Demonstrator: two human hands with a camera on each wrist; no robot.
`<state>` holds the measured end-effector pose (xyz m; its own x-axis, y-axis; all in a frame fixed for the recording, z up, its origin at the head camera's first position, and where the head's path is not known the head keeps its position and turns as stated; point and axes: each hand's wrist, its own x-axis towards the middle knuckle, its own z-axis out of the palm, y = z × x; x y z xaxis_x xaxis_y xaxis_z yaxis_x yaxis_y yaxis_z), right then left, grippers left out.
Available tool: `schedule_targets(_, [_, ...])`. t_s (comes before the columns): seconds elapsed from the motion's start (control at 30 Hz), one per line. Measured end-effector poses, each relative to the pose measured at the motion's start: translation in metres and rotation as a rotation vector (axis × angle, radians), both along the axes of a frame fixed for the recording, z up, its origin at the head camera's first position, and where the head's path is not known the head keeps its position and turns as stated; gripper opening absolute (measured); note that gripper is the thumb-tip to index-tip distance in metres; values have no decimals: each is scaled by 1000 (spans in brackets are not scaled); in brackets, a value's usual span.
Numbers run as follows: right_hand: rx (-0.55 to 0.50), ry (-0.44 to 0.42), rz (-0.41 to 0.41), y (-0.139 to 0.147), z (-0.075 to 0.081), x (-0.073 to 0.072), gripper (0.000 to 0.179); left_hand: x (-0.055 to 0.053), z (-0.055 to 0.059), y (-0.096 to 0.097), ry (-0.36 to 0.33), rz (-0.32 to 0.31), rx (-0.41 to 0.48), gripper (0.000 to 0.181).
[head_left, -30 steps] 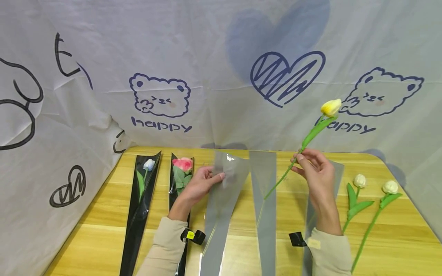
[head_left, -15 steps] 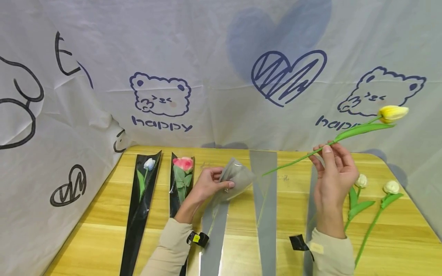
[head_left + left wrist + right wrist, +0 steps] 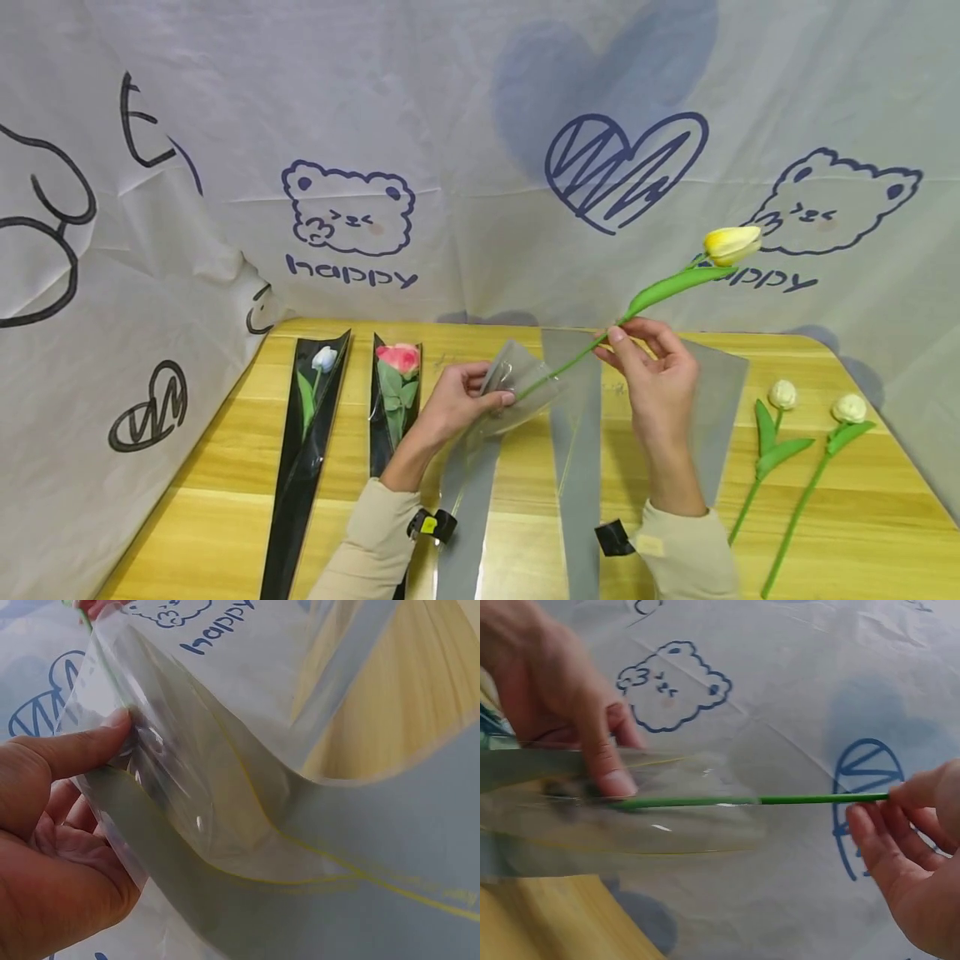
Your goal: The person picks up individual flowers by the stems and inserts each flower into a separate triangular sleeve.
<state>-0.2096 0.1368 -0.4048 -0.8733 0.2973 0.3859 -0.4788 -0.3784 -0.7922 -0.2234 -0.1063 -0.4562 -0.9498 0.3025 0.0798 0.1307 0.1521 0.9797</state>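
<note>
My left hand (image 3: 459,404) pinches one wall of a translucent grey flower sleeve (image 3: 517,421) near its top, thumb on the near side. The sleeve's mouth is raised off the table and tilted to the right. In the left wrist view the sleeve (image 3: 240,787) bulges apart, with yellow lines along its film. My right hand (image 3: 662,375) pinches the green stem of a yellow artificial tulip (image 3: 733,245), its bloom up and to the right. The stem slants down to the left, and in the right wrist view the stem (image 3: 817,799) runs in at the mouth, its end near my left thumb.
Another grey sleeve (image 3: 579,500) lies flat between my arms, and a third sleeve (image 3: 720,400) lies partly under the right arm. Two white flowers (image 3: 849,407) lie at the right. At the left, black sleeves hold a pale blue tulip (image 3: 324,358) and a pink rose (image 3: 399,358).
My left hand has lifted the sleeve's top off the table and moved slightly right. My right hand swung the tulip right, then back left, bringing the stem's lower end into the sleeve's mouth.
</note>
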Motion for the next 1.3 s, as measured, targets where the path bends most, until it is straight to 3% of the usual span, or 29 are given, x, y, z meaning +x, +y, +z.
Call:
schedule_targets(0.37, [363,-120,46,-13,-8,3,13,3,12,7,-7,-7,38,39])
schedule_targets(0.5, [476,-128,122,-12,-9,3,13,5,15,9,-11,-15,62,39])
schedule_targets(0.8, [605,-159,311,-3,-10,6,16,11,22,12,21,-35,56,34])
schedule_targets(1.0, [690,-223,359,-3,-11,5,22,13,22,13,-4,-45,68,35])
schedule_targets(1.13, [648,-211,345,1,-10,3,28,12,20,11,-10,5,87,34])
schedule_targets(1.2, [551,-208,301,6,-8,3,30,12,20,10,-17,45,92,36])
schedule_targets(1.3, [352,-183,169,11,-2,4,26,12,19,10,-22,91,105,38])
